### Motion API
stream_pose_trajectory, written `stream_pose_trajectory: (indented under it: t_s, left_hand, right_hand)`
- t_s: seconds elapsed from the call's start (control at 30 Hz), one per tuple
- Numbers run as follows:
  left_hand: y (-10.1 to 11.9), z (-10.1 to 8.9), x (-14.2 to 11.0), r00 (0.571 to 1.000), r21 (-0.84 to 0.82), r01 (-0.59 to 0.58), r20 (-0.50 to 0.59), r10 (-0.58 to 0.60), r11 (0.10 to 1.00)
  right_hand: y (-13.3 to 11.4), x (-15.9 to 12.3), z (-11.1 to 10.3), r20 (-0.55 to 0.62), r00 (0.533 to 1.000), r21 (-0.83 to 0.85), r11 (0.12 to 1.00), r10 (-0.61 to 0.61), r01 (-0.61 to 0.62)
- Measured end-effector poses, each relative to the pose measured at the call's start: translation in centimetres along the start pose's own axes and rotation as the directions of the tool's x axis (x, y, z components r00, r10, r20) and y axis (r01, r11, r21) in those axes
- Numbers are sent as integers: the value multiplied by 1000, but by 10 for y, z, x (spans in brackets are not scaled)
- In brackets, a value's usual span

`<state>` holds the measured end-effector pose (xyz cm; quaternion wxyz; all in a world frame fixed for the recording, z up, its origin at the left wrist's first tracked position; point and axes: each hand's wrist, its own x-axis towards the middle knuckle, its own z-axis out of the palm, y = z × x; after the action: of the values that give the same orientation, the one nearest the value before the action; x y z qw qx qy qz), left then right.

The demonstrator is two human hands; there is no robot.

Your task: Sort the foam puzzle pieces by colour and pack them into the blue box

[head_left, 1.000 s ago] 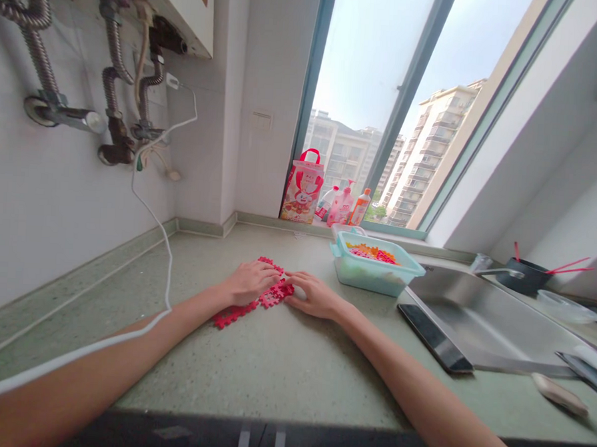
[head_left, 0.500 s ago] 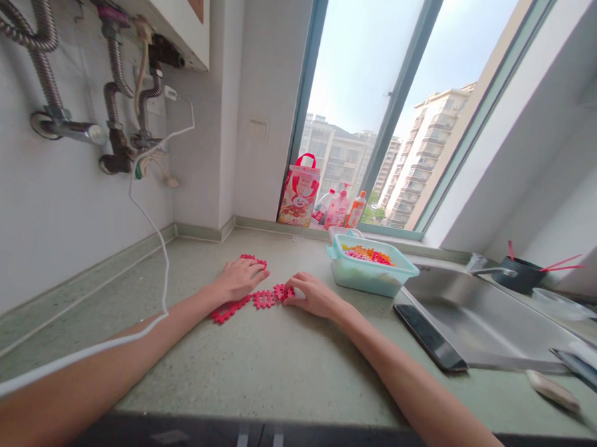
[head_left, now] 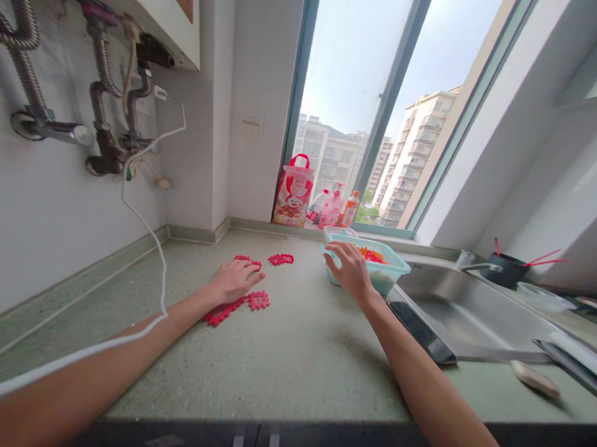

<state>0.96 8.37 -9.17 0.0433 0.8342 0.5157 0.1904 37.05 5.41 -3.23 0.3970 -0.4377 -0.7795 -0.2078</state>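
My left hand (head_left: 236,281) lies with fingers stretched out over red interlocking plastic pieces, hiding part of them. A notched red strip (head_left: 224,311) shows below its palm, and another red piece (head_left: 249,262) peeks out beyond its fingers. Just right of the strip sits a square red piece (head_left: 259,300) with a cut-out middle. Farther back, a separate red piece (head_left: 281,259) rests on the counter. My right hand (head_left: 350,271) is at the left side of a pale teal tub (head_left: 394,274), fingers apart and bent, nothing visible in them. Orange and red pieces (head_left: 374,255) fill the tub.
A black phone (head_left: 423,333) lies between the tub and the steel sink (head_left: 454,305). A white cable (head_left: 164,270) crosses above my left forearm. On the sill stand a red-and-white bag (head_left: 294,195) and several bottles (head_left: 332,208). A pale object (head_left: 535,379) lies front right.
My right hand has let go of a red piece and moved right to the tub. A red piece now lies farther back on the counter. My left hand stays on its pieces.
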Motion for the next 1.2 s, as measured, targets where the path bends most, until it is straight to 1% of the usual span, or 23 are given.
stream_pose_trajectory:
  t_s: [0.1, 0.17, 0.2, 0.27, 0.33, 0.43, 0.53, 0.6, 0.63, 0.7, 0.73, 0.8, 0.83, 0.87, 0.93, 0.97, 1.0, 1.03, 1.07, 1.13, 1.17, 1.2]
  left_hand:
    - [2, -1, 0, 1000, 3, -7, 9, 7, 1000]
    - [4, -2, -1, 1000, 2, -17, 4, 17, 1000]
    - [5, -2, -1, 1000, 0, -20, 1, 20, 1000]
    - [8, -3, -1, 1000, -8, -21, -8, 21, 1000]
    - [11, -5, -2, 1000, -16, -18, -22, 18, 1000]
    - [15, -7, -3, 999, -26, -35, -41, 34, 999]
    - [21, -5, -3, 998, -42, -48, -50, 45, 998]
    - [27, -1, -3, 998, -93, -46, -53, 41, 995]
    - [31, 1, -3, 998, -152, -36, -54, 28, 988]
    - [39, 5, -1, 998, -354, 2, -64, -26, 935]
    - [42, 6, 0, 996, -471, 21, -70, -61, 882]
    - [41, 4, 3, 989, -656, 35, -87, -123, 754]
    - [37, 1, 6, 984, -707, 30, -103, -145, 707]
    - [31, -1, 9, 978, -729, 24, -124, -166, 684]
    - [12, -6, 14, 963, -730, 15, -174, -207, 683]
    - [2, -8, 17, 954, -721, 19, -194, -229, 693]
    - [-7, -9, 19, 946, -715, 36, -201, -253, 699]
    - [-15, -8, 22, 941, -711, 59, -195, -277, 700]
    - [-21, -7, 23, 938, -711, 81, -182, -295, 698]
    - [-28, -4, 26, 942, -712, 104, -154, -299, 694]
    - [-28, -1, 27, 947, -710, 98, -148, -284, 697]
    - [-28, 1, 27, 954, -706, 85, -146, -263, 703]
  right_hand:
    - [-19, -5, 20, 42, 996, 94, 993, -77, 72]
    - [-34, -11, 37, 124, 983, 173, 979, -131, 109]
    - [-41, -14, 46, 181, 970, 213, 969, -161, 121]
    - [-56, -20, 60, 298, 928, 290, 948, -222, 134]
    - [-71, -23, 68, 377, 883, 352, 925, -279, 142]
    - [-91, -22, 70, 401, 842, 467, 871, -360, 150]
    - [-98, -18, 67, 404, 820, 574, 810, -406, 119]
    - [-93, -15, 62, 438, 811, 556, 826, -387, 94]
    - [-88, -14, 59, 459, 809, 524, 847, -367, 87]
    - [-78, -13, 52, 473, 821, 460, 884, -320, 79]
    - [-75, -12, 48, 458, 835, 446, 891, -304, 80]
    - [-73, -11, 41, 382, 876, 462, 882, -293, 94]
    - [-76, -11, 39, 329, 898, 485, 869, -291, 104]
    - [-81, -11, 37, 276, 916, 514, 850, -290, 115]
    - [-96, -10, 37, 209, 935, 565, 816, -287, 124]
    - [-105, -10, 38, 206, 934, 583, 803, -292, 123]
    - [-114, -11, 39, 226, 923, 596, 793, -313, 123]
    - [-122, -12, 42, 263, 899, 606, 785, -350, 128]
    - [-129, -14, 45, 309, 866, 612, 779, -394, 136]
    - [-137, -18, 52, 382, 793, 623, 766, -475, 159]
    - [-138, -19, 55, 401, 768, 627, 761, -500, 168]
    - [-139, -20, 57, 409, 755, 627, 759, -513, 175]
